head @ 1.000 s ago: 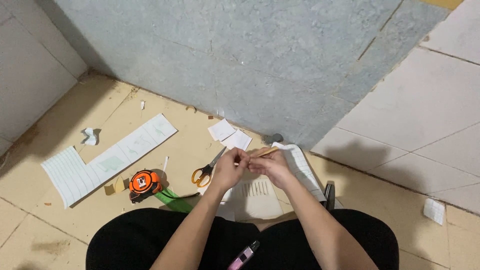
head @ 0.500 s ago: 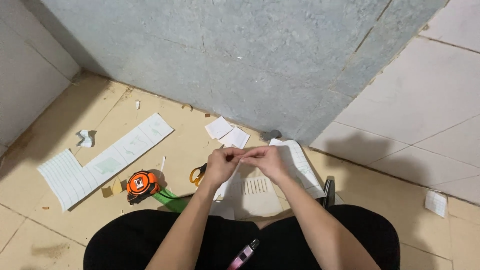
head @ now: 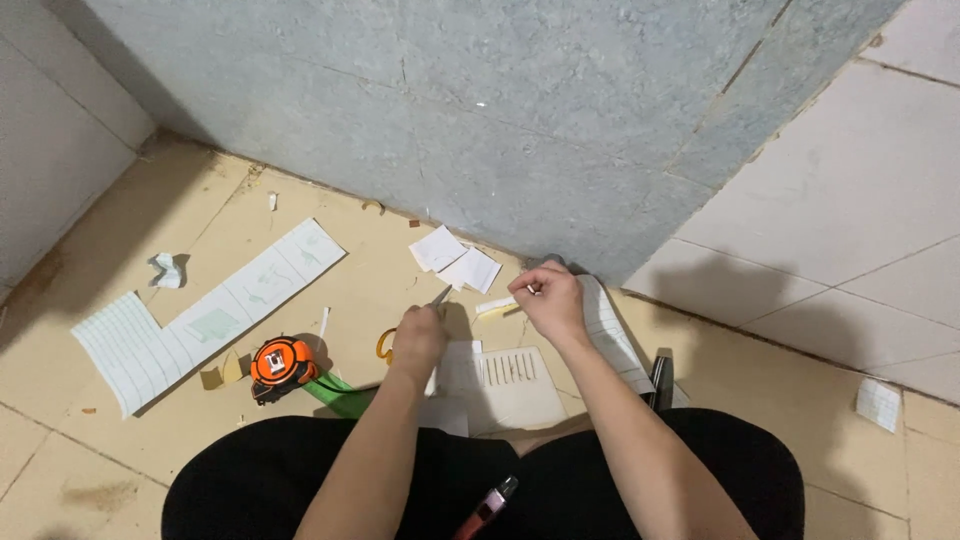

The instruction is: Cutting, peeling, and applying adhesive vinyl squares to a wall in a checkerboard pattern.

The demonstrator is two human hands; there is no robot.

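Paper strip (head: 497, 306) between hands

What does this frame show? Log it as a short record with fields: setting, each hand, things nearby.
setting: person seated on a beige tiled floor, facing a grey wall
left hand: left hand closed around a thin grey tool; what kind, cannot tell
right hand: right hand pinching a small pale strip
between the hands: white ribbed sheet on the floor
nearby left: orange tape measure, yellow-handled scissors, long white cut sheet
by the wall: two small white squares
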